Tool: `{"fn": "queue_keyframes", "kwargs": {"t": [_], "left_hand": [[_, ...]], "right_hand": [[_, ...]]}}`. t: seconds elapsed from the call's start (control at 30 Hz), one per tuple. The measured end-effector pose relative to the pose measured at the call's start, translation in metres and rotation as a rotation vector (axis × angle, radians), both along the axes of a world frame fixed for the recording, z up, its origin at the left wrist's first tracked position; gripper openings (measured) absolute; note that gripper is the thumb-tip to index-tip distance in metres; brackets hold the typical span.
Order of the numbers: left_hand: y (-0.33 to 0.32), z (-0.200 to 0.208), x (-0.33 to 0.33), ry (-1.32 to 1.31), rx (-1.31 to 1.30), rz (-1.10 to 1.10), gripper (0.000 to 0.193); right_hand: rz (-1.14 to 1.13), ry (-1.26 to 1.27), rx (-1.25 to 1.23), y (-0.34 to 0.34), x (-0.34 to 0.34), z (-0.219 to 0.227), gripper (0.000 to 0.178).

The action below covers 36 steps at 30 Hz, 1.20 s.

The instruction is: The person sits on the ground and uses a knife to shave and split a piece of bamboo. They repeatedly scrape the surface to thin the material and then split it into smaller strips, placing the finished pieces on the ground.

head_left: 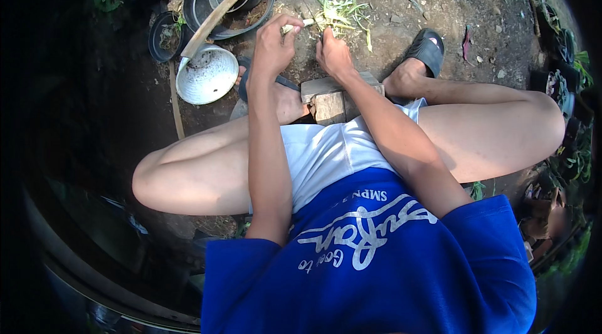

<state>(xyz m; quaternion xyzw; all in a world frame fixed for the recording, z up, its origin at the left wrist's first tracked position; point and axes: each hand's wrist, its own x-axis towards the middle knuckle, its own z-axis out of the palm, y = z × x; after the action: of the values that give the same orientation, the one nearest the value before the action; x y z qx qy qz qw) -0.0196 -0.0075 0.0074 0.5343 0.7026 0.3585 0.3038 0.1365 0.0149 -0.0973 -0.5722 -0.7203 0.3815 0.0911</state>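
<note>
Outdoors, our left hand (274, 47) pinches a pale stalk (307, 22) beside green scraps (342, 13) on the soil (392, 1) — our right hand (335, 55) curls just below them, though what it grips we cannot tell.

You have a short, whitish stalk (306, 22) pinched in your left hand (274, 45), nearly level, its end pointing right — close to the tangled green and yellowish plant strips (340, 13), which lie loosely spread on the soil (392, 5) just beyond your right hand (334, 55).
</note>
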Motion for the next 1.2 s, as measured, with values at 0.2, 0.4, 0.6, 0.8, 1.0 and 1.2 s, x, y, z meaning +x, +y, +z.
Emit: {"fn": "queue_keyframes", "kwargs": {"t": [0.2,0.4,0.6,0.8,1.0,1.2], "left_hand": [[0.004,-0.001,0.003,0.007,0.000,0.041,0.010],[0.005,-0.004,0.005,0.030,0.006,0.065,0.010],[0.006,-0.005,0.005,0.024,0.010,0.047,0.009],[0.005,-0.003,0.007,0.069,-0.014,0.051,0.010],[0.004,-0.006,0.007,0.044,-0.028,0.094,0.013],[0.000,-0.017,0.012,0.030,0.036,0.217,0.019]], "right_hand": [[0.048,-0.006,0.001,0.002,0.003,0.000,0.024],[0.094,0.124,-0.055,0.004,-0.001,0.000,0.024],[0.089,0.089,-0.019,0.002,0.006,-0.014,0.024],[-0.025,-0.222,-0.123,0.002,0.010,-0.024,0.021],[0.014,-0.069,-0.218,0.010,0.012,-0.020,0.023],[0.056,0.067,-0.077,0.012,0.005,-0.011,0.021]]}}
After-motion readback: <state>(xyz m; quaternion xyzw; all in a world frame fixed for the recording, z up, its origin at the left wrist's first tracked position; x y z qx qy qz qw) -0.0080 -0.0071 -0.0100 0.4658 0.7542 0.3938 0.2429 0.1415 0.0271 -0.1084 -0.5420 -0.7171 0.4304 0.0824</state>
